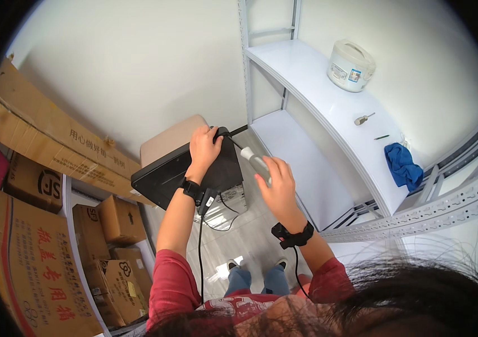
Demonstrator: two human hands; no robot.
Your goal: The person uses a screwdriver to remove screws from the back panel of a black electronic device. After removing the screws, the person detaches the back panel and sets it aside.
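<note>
A black, flat-faced appliance stands tilted in front of me. My left hand lies over its upper edge near the right corner, fingers curled round that edge; the fingertips are partly hidden. In my right hand is a screwdriver with a thick grey handle and a white collar. Its dark shaft points up and left to the appliance's upper right corner, close to my left fingers. Whether the tip touches anything I cannot tell. Below my left wrist hangs a black plug-like piece with a white label on a black cable.
A beige padded seat is behind the appliance. On the white shelf at right are a rice cooker, a small screwdriver, a thin dark green tool and a blue cloth. Cardboard boxes fill the left side.
</note>
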